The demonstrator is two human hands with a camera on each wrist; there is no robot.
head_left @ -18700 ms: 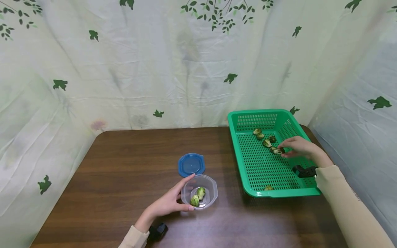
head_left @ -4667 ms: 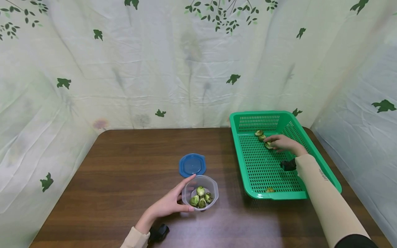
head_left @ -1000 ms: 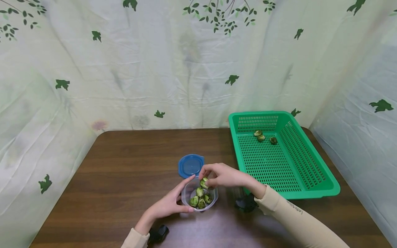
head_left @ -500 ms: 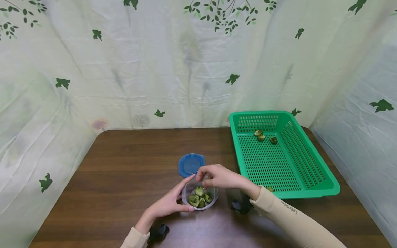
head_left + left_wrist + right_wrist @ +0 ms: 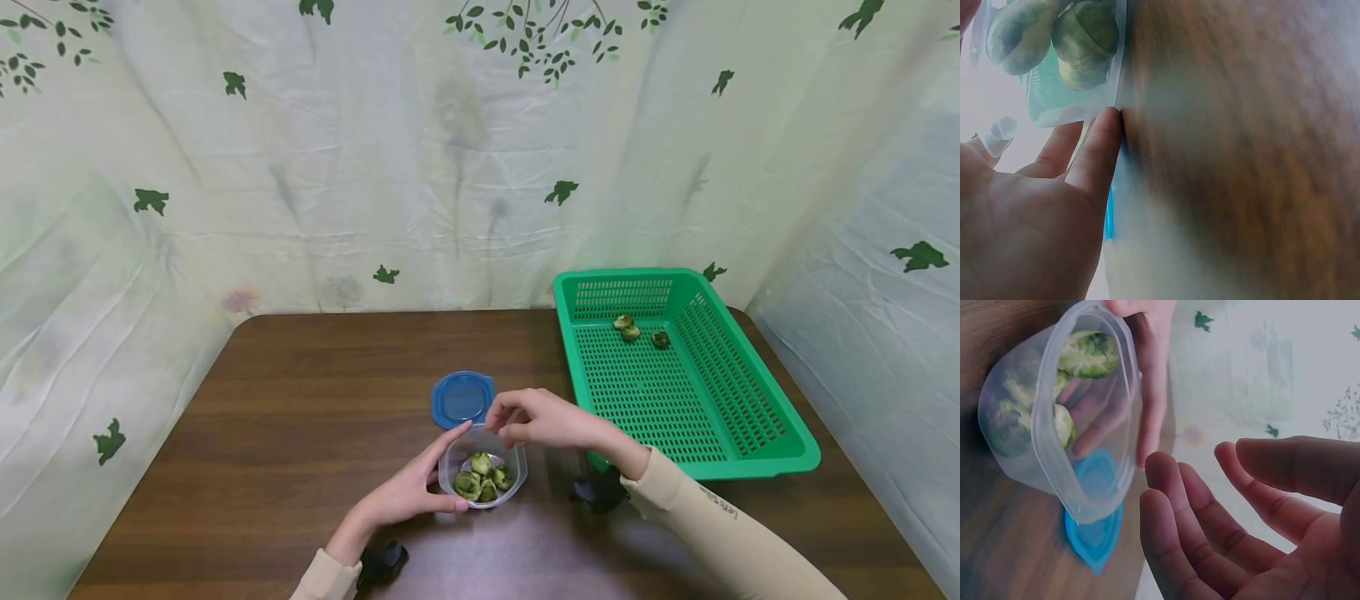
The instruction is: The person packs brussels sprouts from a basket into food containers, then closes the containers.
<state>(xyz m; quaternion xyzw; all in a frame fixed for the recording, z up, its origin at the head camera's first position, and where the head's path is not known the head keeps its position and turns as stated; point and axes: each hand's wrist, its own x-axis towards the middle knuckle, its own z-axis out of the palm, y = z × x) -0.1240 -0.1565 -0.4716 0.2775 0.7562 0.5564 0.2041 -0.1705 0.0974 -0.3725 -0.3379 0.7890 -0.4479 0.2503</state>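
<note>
My left hand (image 5: 408, 492) holds a clear plastic container (image 5: 517, 482), thumb on the near side and fingers on the far side. Several Brussels sprouts (image 5: 467, 485) lie in its bottom. Above the container's far right rim hovers my right hand (image 5: 551, 421); in the right wrist view its loosely bent fingers (image 5: 1160, 531) hold nothing. The left wrist view has fingertips (image 5: 1107, 122) touching the container's wall, with sprouts (image 5: 1088, 37) showing through. Three more sprouts (image 5: 623, 322) sit at the back of the green basket (image 5: 795, 433).
Just behind the container, a blue lid (image 5: 461, 396) lies flat on the brown wooden table (image 5: 315, 400). The basket stands on the table's right side, partly behind my right forearm. A leaf-printed curtain (image 5: 337, 167) hangs behind and at both sides.
My right hand has let go of a Brussels sprout into the container and risen slightly. Across the older frames, sprouts have gone from basket to container. My left hand stays in place.
</note>
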